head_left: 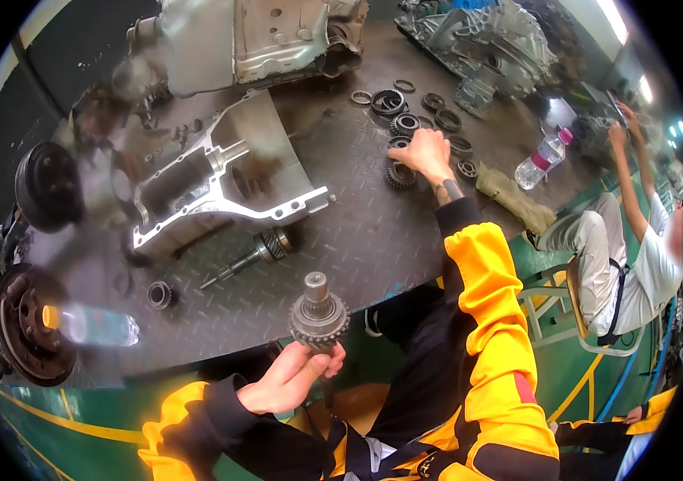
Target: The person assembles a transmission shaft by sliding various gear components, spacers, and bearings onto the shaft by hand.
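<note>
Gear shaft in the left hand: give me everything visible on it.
The gear shaft is dull grey metal, apparently steel, dark with grime. A toothed gear ring sits around its wider lower part; a narrower stepped stub rises above, ending in a flat top. It stands roughly upright, held from below by the left hand, fingers curled beneath the gear. It is in the air at the near edge of the table, touching nothing else.

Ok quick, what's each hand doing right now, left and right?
Left hand: closed around the lower end of a geared shaft, holding it upright.
Right hand: reaching among the loose gears on the table; grip cannot be told.
</note>
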`<move>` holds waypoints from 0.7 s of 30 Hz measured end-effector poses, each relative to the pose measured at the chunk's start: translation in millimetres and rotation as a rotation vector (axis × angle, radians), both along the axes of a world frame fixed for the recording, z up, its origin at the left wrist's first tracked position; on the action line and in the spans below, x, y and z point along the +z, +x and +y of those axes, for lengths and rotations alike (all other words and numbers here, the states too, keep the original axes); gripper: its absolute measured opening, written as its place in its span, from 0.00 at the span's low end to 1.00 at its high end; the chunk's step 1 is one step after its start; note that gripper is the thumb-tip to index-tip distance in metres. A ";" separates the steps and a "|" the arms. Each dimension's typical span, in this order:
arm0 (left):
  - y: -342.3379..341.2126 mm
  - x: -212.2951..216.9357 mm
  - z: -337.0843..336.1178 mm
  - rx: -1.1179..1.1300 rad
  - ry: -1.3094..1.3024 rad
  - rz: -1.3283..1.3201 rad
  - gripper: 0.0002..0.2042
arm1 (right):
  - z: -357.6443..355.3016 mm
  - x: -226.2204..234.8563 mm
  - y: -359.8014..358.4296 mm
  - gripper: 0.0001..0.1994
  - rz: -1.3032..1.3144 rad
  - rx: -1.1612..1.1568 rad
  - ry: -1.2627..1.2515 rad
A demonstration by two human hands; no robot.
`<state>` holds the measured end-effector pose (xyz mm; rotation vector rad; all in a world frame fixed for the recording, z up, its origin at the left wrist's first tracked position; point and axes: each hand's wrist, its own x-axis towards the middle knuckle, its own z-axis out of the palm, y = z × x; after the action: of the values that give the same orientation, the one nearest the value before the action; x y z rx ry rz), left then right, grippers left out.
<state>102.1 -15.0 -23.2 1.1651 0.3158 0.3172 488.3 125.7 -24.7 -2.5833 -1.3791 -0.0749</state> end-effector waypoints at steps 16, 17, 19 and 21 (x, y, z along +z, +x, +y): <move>25.1 0.9 7.5 0.026 -0.112 -0.085 0.12 | -27.6 -51.0 39.1 0.08 -0.156 0.206 0.186; 26.8 2.3 9.7 0.024 -0.126 -0.086 0.12 | -28.0 -54.7 37.4 0.06 -0.130 0.199 0.220; 26.8 3.5 13.8 0.028 -0.138 -0.094 0.12 | -31.8 -51.3 41.8 0.05 -0.127 0.200 0.166; 26.7 2.4 17.6 0.021 -0.130 -0.099 0.13 | -39.5 -48.9 41.7 0.06 -0.119 0.222 0.113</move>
<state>128.8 2.5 -20.8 1.0150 0.2585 0.3665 530.0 86.2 -73.5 -2.3520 -1.6433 -0.2671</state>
